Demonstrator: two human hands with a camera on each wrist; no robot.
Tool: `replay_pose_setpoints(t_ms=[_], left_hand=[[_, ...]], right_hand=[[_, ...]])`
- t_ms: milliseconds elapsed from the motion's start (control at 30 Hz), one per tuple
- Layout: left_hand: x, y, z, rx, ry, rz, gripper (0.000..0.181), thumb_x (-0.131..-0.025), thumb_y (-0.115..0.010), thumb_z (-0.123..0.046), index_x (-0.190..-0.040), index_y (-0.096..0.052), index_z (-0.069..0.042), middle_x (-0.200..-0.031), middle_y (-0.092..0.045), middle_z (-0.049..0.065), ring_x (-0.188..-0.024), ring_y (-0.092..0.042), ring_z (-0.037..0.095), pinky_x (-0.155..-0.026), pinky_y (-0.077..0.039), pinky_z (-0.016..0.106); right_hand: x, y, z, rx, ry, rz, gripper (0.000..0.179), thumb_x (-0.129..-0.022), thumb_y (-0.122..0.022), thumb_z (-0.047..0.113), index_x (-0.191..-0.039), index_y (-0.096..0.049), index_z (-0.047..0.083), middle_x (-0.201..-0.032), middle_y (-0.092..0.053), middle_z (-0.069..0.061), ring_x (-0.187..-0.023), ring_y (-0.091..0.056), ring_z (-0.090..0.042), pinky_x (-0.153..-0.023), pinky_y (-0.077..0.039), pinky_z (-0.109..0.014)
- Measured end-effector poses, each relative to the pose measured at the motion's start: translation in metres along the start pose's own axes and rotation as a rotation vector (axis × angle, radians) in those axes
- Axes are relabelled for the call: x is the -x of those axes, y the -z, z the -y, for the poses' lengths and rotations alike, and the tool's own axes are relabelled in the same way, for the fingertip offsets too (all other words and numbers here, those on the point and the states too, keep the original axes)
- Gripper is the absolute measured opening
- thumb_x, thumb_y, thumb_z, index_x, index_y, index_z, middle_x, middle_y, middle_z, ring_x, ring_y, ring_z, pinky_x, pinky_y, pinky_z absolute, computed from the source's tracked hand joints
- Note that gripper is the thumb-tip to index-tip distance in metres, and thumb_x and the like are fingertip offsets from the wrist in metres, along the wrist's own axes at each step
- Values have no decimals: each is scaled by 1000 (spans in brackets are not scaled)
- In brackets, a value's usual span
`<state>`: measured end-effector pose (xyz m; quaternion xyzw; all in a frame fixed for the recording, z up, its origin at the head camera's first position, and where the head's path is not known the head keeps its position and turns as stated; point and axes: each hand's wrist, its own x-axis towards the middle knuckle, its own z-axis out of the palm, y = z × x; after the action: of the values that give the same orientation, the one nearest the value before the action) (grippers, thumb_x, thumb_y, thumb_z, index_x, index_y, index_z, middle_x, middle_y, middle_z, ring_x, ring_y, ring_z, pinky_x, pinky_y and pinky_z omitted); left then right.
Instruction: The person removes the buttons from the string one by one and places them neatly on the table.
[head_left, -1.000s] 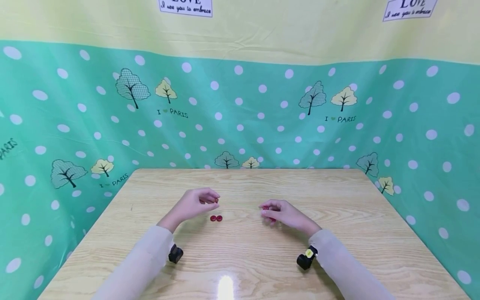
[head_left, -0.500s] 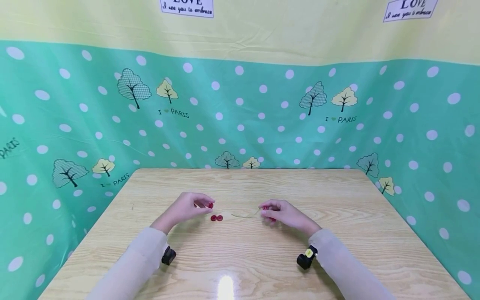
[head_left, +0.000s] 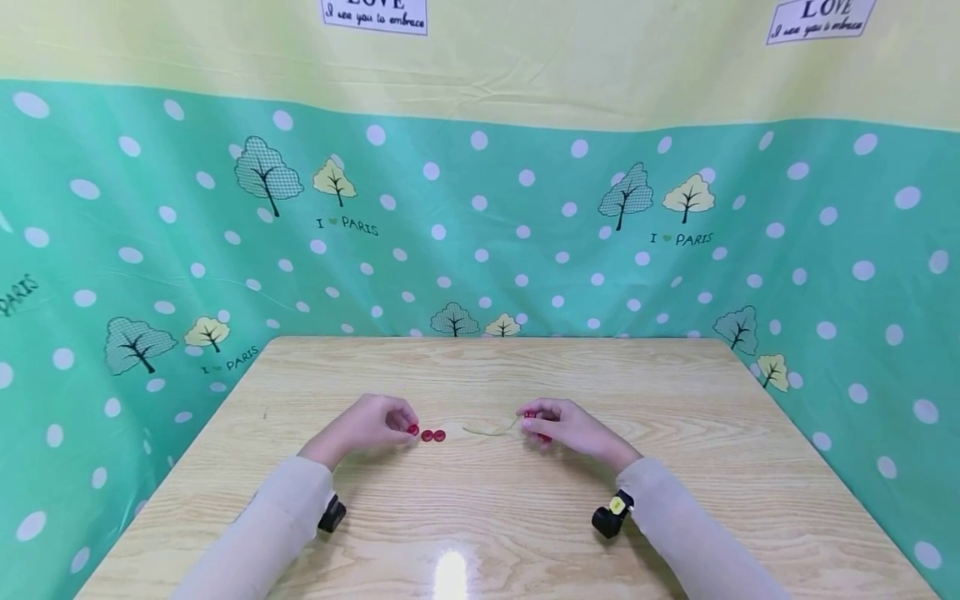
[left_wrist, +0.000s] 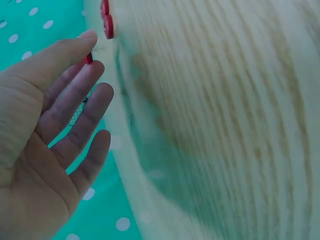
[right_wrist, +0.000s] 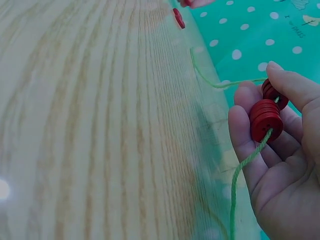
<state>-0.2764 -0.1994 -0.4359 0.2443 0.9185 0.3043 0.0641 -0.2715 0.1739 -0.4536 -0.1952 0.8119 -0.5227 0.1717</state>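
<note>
My left hand (head_left: 371,423) pinches a red button (head_left: 412,430) between thumb and fingertips, low over the table, just left of two flat red buttons (head_left: 433,436). In the left wrist view the pinched button (left_wrist: 89,58) is mostly hidden by the thumb, and the other fingers are spread. My right hand (head_left: 572,430) holds a stack of red buttons (right_wrist: 266,120) threaded on a green string (right_wrist: 240,170). Thumb and index finger grip the upper buttons (right_wrist: 270,90). The string's free end (head_left: 486,432) trails left along the table.
The wooden table (head_left: 480,517) has its far edge against a green polka-dot cloth (head_left: 480,225), which also hangs along both sides. A black wrist camera sits under each sleeve, near the tabletop.
My left hand has moved left and down with the button, to beside the two lying buttons. The string's end came into sight on the table. My right hand has stayed put.
</note>
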Motion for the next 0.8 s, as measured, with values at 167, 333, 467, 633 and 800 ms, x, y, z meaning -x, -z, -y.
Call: replay_pose_setpoints(t_ms=[167,333,467,633,800], left_hand=[[-1,-4,3,-8,4,32,14,-83,-83,-16,-92,-73,-14,-84,-68,-10,-80,-64,8,-79,-54,30],[-2,-7,3,-4,14,48,13,-83,-83,-16,-92,-74,-14,-83,-68,-9,-79,-63,8,-78,-54,30],[-4,-7,3,-3,16,49,15,-82,-84,-15,-93,-74,-12,-83,-68,-9,-79,-63,8,-78,-54,29],[-4,-6,1,-4,40,45,15,-81,-85,-14,-93,-75,-12,-82,-67,-9,-78,-62,8,-77,-53,28],[-4,-6,-1,1,55,36,15,-82,-84,-12,-94,-75,-10,-81,-67,-9,-78,-61,8,-76,-53,29]], right_hand=[[-1,1,-1,-2,9,0,47,-100,-64,35,-133,-59,1,-98,-66,-11,-86,-63,-26,-75,-56,-36],[-1,1,-1,-10,17,2,46,-100,-63,33,-133,-59,1,-98,-67,-9,-86,-63,-24,-74,-56,-35],[0,1,0,-3,15,0,45,-100,-63,33,-132,-59,1,-97,-67,-10,-85,-63,-24,-73,-55,-35],[0,1,0,1,15,0,45,-100,-64,33,-132,-59,1,-97,-67,-10,-85,-63,-24,-73,-55,-35],[-1,0,0,-5,20,2,45,-100,-64,32,-132,-60,1,-96,-66,-10,-84,-62,-24,-73,-55,-34]])
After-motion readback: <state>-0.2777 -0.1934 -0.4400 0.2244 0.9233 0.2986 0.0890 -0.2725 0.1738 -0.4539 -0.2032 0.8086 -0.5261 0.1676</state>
